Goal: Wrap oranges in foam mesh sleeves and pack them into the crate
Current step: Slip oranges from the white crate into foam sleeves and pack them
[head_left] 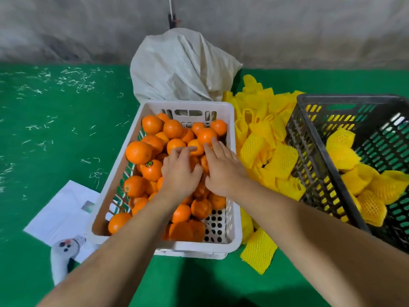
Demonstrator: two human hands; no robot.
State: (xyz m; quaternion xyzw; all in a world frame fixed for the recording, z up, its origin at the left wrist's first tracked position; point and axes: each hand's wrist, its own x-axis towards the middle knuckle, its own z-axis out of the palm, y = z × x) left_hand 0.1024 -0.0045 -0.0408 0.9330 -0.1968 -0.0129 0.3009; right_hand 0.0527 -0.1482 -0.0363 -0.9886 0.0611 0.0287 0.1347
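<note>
A white plastic basket (234, 218) in the middle holds several bare oranges (138, 151). Both my hands reach into it side by side. My left hand (179, 171) lies on the oranges with fingers spread and lightly bent. My right hand (221, 169) rests next to it, its fingers stretched forward onto an orange at the basket's far right; neither hand visibly grips anything. A heap of yellow foam mesh sleeves (263, 131) lies right of the basket. The dark crate (309, 165) at the right holds several oranges wrapped in yellow sleeves (345, 158).
A stuffed white woven sack (179, 65) stands behind the basket against the grey wall. White papers (64, 211) and a small white toy figure (64, 255) lie at the lower left. One sleeve (259, 251) lies alone near the basket's front corner. The surface is green.
</note>
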